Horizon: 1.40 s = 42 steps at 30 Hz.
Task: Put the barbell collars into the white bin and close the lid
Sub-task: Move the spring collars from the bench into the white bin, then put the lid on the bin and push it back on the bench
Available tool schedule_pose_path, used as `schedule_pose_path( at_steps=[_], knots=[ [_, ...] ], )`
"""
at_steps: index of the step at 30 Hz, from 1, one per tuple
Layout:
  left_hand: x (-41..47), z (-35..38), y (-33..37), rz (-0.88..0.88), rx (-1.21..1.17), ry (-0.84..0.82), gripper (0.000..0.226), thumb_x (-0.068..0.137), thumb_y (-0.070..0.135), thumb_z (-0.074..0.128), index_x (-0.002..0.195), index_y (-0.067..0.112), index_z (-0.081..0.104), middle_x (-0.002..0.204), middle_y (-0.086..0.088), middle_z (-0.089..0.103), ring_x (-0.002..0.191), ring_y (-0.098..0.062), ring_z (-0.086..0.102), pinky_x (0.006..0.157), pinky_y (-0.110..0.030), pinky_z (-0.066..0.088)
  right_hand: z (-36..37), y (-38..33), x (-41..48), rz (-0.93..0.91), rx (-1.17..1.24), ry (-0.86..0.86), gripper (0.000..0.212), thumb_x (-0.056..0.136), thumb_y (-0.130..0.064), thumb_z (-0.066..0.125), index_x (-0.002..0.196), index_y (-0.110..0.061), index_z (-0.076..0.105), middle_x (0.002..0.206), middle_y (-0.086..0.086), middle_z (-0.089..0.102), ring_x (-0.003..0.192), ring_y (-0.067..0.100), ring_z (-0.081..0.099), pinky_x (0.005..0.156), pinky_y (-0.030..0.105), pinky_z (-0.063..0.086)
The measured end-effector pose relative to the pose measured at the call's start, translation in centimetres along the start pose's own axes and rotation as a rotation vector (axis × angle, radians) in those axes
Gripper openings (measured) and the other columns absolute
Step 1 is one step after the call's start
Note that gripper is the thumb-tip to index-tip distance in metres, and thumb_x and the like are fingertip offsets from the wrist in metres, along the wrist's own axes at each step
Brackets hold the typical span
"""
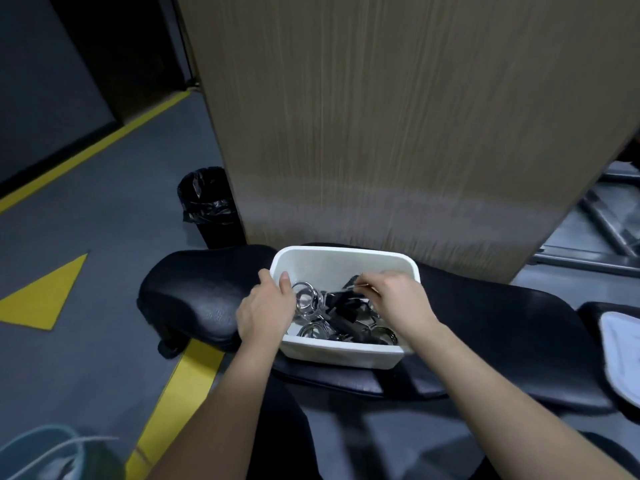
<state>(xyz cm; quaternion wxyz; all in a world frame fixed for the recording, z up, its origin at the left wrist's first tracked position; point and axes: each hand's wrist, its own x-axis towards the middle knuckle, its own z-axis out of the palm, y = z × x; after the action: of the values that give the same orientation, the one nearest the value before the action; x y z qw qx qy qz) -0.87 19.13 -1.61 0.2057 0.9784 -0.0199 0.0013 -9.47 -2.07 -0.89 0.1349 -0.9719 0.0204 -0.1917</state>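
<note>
Your left hand point(265, 308) grips the white bin's point(346, 263) left wall so it stays put near the surface's point(194, 299) back edge. Your right hand point(403, 299) pinches a barbell collar point(349, 287) inside, dropping it on the pile. The lid point(623, 348) waits at the right edge.

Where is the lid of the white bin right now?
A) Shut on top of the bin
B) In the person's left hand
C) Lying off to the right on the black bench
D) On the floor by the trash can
C: the white bin stands open with collars inside, and the lid lies apart at the right edge on the black bench.
</note>
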Motion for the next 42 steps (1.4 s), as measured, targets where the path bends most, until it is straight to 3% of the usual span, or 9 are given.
schedule_pose_path(
  at_steps=[4, 7, 15, 19, 22, 26, 31, 36, 42],
  knots=[
    [0.1, 0.1, 0.0, 0.004, -0.002, 0.008, 0.047, 0.101, 0.051, 0.023, 0.116, 0.013, 0.045, 0.113, -0.02, 0.066, 0.099, -0.042, 0.06, 0.072, -0.042, 0.036, 1.1, 0.0, 0.1, 0.022, -0.056, -0.086, 0.032, 0.094, -0.036, 0.063, 0.125, -0.03, 0.067, 0.118, -0.006, 0.073, 0.103, 0.028, 0.066, 0.083, 0.038, 0.054],
    [0.1, 0.3, -0.2, 0.012, -0.017, 0.027, 0.046, 0.101, 0.051, 0.023, 0.113, 0.013, 0.046, 0.111, -0.019, 0.067, 0.098, -0.042, 0.062, 0.072, -0.042, 0.036, 0.7, 0.1, -0.8, 0.058, -0.044, -0.079, 0.05, 0.094, -0.043, 0.06, 0.141, -0.03, 0.053, 0.121, -0.007, 0.068, 0.107, 0.024, 0.063, 0.081, 0.035, 0.053],
    [-1.0, -0.5, 0.0, 0.036, -0.031, 0.066, 0.047, 0.102, 0.049, 0.024, 0.112, 0.01, 0.049, 0.105, -0.021, 0.068, 0.095, -0.044, 0.062, 0.072, -0.043, 0.041, 0.2, 0.0, -1.5, 0.055, -0.119, -0.022, 0.025, 0.095, -0.046, 0.058, 0.113, -0.041, 0.074, 0.099, -0.015, 0.076, 0.09, 0.019, 0.067, 0.077, 0.032, 0.051],
    [-2.0, -1.3, -0.5, 0.017, -0.119, 0.111, 0.047, 0.103, 0.045, 0.027, 0.118, 0.012, 0.057, 0.104, -0.023, 0.069, 0.097, -0.046, 0.061, 0.079, -0.044, 0.044, 0.0, -0.5, -2.1, 0.114, -0.269, -0.019, 0.022, 0.093, -0.04, 0.057, 0.1, -0.036, 0.077, 0.099, -0.009, 0.077, 0.095, 0.026, 0.066, 0.103, 0.044, 0.035],
    [-3.0, -1.6, -0.8, 0.077, -0.126, 0.166, 0.044, 0.102, 0.042, 0.03, 0.12, 0.016, 0.061, 0.108, -0.018, 0.069, 0.096, -0.046, 0.061, 0.081, -0.046, 0.047, -1.0, -1.4, -3.0, 0.352, -0.077, 0.119, 0.025, 0.093, -0.03, 0.058, 0.11, -0.03, 0.076, 0.102, -0.005, 0.077, 0.101, 0.026, 0.066, 0.115, 0.05, 0.026],
    [-4.5, -0.8, -0.8, 0.217, -0.058, 0.127, 0.049, 0.1, 0.043, 0.032, 0.127, 0.011, 0.059, 0.123, -0.019, 0.059, 0.108, -0.045, 0.058, 0.086, -0.05, 0.048, -2.7, -0.1, -6.0, 0.492, 0.338, 0.057, 0.038, 0.096, -0.026, 0.053, 0.133, -0.027, 0.063, 0.128, 0.0, 0.068, 0.12, 0.023, 0.059, 0.103, 0.033, 0.042],
    [-8.3, 2.0, 1.2, 0.445, 0.054, 0.181, 0.057, 0.099, 0.047, 0.028, 0.139, 0.014, 0.053, 0.152, -0.014, 0.043, 0.146, -0.029, 0.027, 0.116, -0.058, 0.015, -4.8, 2.6, -10.1, 0.58, 0.486, 0.188, 0.041, 0.099, -0.025, 0.052, 0.139, -0.027, 0.058, 0.142, -0.008, 0.06, 0.132, 0.01, 0.052, 0.105, 0.018, 0.035],
    [-12.3, 3.7, 7.1, 0.671, -0.03, 0.119, 0.051, 0.098, 0.045, 0.036, 0.135, 0.015, 0.055, 0.141, -0.005, 0.055, 0.131, -0.025, 0.049, 0.11, -0.055, 0.031, -5.2, 6.9, -13.6, 0.827, 0.472, 0.23, 0.044, 0.1, -0.023, 0.048, 0.144, -0.018, 0.052, 0.143, 0.004, 0.059, 0.131, 0.023, 0.054, 0.111, 0.033, 0.04],
    [-14.5, 4.9, 12.8, 0.568, 0.311, -0.03, 0.07, 0.092, 0.07, 0.03, 0.125, 0.013, 0.054, 0.093, -0.012, 0.073, 0.09, -0.031, 0.067, 0.08, -0.041, 0.041, -6.0, 10.4, -17.5, 0.961, 0.419, 0.153, 0.048, 0.1, -0.024, 0.048, 0.147, -0.013, 0.046, 0.148, 0.009, 0.053, 0.136, 0.028, 0.049, 0.111, 0.036, 0.039]
  ],
)
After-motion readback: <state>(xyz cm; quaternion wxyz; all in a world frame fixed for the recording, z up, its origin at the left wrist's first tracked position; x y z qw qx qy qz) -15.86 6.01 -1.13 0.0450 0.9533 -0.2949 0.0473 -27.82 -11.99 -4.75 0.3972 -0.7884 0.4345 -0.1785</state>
